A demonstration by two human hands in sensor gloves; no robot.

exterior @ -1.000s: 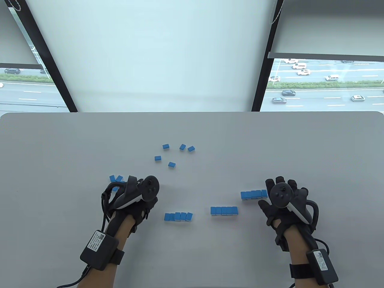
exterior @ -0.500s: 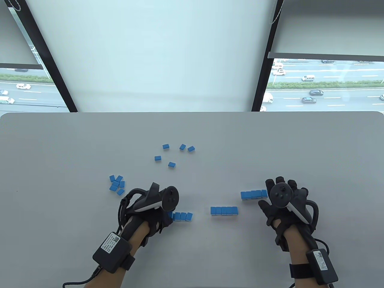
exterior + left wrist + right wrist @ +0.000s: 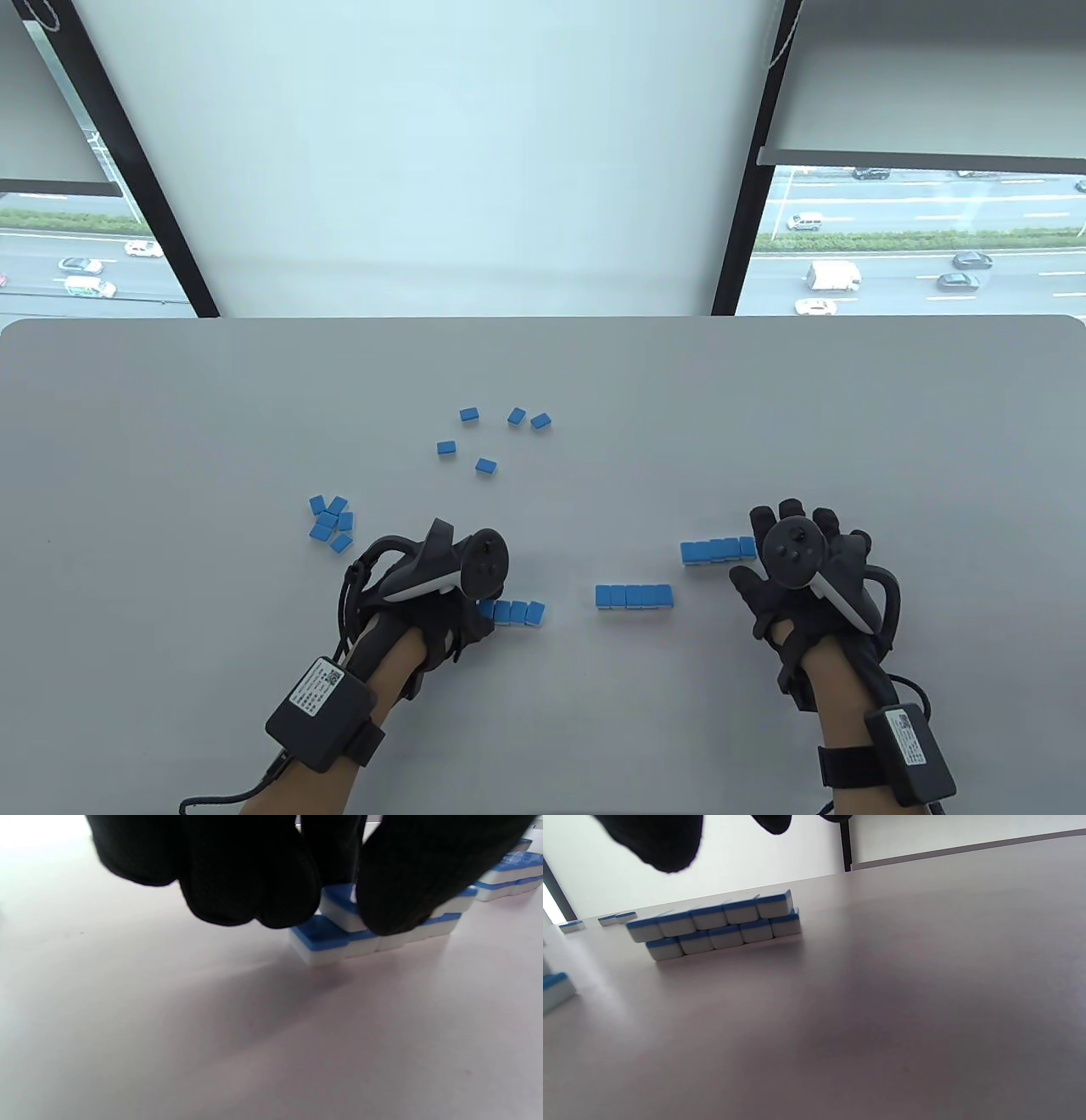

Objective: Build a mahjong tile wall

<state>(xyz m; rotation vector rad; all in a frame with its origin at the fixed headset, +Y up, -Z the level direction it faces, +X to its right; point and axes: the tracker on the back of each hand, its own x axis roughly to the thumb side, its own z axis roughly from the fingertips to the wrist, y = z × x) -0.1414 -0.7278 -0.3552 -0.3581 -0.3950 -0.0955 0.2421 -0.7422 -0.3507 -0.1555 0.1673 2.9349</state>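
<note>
Here the gloved left hand (image 3: 441,594) pinches the upper tiles of the near-left two-layer stack of blue-and-white mahjong tiles (image 3: 373,925) on the grey table (image 3: 170,424). The gloved right hand (image 3: 802,564) hovers open-fingered beside another two-layer tile stack (image 3: 717,923).

Black gloves, bare forearms, labelled black wrist boxes (image 3: 320,703), trailing cables.

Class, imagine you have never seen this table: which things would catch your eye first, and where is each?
Three short two-layer walls of blue-backed tiles lie along the near table: left wall, middle wall, right wall. The left hand covers the left wall's end, fingers on its upper tiles; the right hand is beside the right wall. Loose tiles lie scattered farther back.
</note>
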